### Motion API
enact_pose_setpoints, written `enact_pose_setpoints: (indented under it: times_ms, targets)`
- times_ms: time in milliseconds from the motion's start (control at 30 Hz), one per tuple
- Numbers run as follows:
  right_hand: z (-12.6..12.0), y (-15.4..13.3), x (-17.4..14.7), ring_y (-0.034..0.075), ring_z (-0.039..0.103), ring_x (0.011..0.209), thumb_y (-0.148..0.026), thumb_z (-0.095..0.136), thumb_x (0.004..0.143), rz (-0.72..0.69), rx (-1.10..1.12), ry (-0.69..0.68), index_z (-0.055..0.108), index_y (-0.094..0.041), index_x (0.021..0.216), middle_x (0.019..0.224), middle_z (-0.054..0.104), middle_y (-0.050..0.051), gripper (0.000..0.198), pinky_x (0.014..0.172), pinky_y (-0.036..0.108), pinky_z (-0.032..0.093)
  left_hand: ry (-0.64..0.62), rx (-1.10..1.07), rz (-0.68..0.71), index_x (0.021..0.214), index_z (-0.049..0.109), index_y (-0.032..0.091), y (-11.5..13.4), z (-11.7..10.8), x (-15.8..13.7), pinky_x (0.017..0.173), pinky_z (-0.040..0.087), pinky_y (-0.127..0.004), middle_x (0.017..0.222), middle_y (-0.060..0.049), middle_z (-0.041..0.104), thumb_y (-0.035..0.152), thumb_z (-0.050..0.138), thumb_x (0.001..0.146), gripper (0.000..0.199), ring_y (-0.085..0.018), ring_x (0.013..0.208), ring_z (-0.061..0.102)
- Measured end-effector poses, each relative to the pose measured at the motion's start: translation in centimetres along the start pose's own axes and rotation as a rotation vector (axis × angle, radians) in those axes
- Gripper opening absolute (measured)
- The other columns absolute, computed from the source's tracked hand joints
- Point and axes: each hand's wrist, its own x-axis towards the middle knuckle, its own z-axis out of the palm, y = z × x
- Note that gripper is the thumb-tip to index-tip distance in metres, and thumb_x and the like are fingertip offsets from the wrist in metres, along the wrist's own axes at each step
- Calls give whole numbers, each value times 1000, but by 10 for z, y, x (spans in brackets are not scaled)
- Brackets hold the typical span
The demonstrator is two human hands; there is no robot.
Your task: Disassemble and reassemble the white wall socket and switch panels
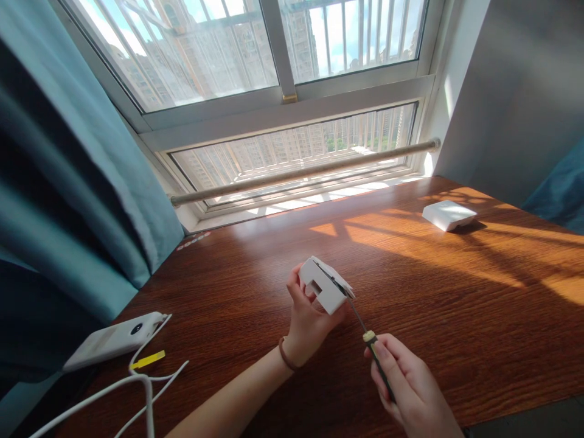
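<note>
My left hand [308, 322] grips a small white plastic box [326, 289] above the table, fingers wrapped round its sides. The box has a square notch in its near face, and its cover plate [335, 274] stands slightly apart along one edge, leaving a dark gap. In my right hand [406, 383] is a screwdriver [376, 359] with a black and yellow handle. Its thin shaft reaches up to the box's right corner, at the end of that gap. Whether the tip sits inside the gap cannot be made out.
A second white plastic piece [449, 215] lies at the far right of the wooden table [237, 286]. On the left are a white power strip [114, 340], white cables [148, 395] and a yellow tag [149, 359]. A blue curtain [104, 182] hangs beside the window.
</note>
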Motion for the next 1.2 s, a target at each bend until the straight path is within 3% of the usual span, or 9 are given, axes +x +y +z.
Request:
enact_pose_setpoints:
  times_ms: [133,267,467,667,900,1033,1200]
  targets:
    - [-8,2,12,8,32,43,-50,34,88,-180,-286,87,46,-18,76,51,35,-6,36,41,21,25,-80,-55,-179,118,18,31,0,-2,5,69,51,-27,107,-4,49,15,75,57,85,-14,83,59]
    - [-19,-6,18,11,37,47,-43,31,91,-259,-480,39,46,-19,73,54,39,-3,33,46,22,28,-119,-109,-281,115,19,28,-2,-3,9,68,50,-25,100,-2,52,16,76,56,83,-14,81,59]
    - [-32,-23,4,11,37,44,-41,30,91,-201,-509,-58,43,-21,71,50,37,-5,31,45,22,29,-116,-241,-384,113,25,27,-3,0,11,72,49,-27,101,-1,52,12,79,48,85,-15,83,58]
    - [-32,-25,-13,12,45,49,-40,36,89,-259,-506,10,49,-21,71,55,46,-2,29,49,22,35,-36,-374,-473,112,29,26,-3,-8,16,72,50,-31,102,-3,50,17,73,61,68,-15,84,55]
    - [-36,-6,-3,10,39,42,-39,30,91,-249,-556,-33,44,-21,70,51,43,-4,31,40,20,30,-82,-492,-497,110,32,26,3,-9,17,70,51,-34,98,-2,51,18,70,64,60,-17,85,54]
    - [-35,-2,-2,10,45,42,-36,30,92,-323,-615,-16,45,-20,72,52,48,-3,30,40,19,32,-69,-485,-495,111,31,27,2,-7,15,69,51,-34,100,-2,50,18,71,63,63,-17,85,54]
    - [-26,7,-2,15,60,50,-34,28,93,-486,-732,183,50,-20,78,60,61,2,29,45,21,40,29,-335,-356,111,28,26,-4,-5,10,75,48,-32,104,-3,47,21,72,62,66,-15,87,53]
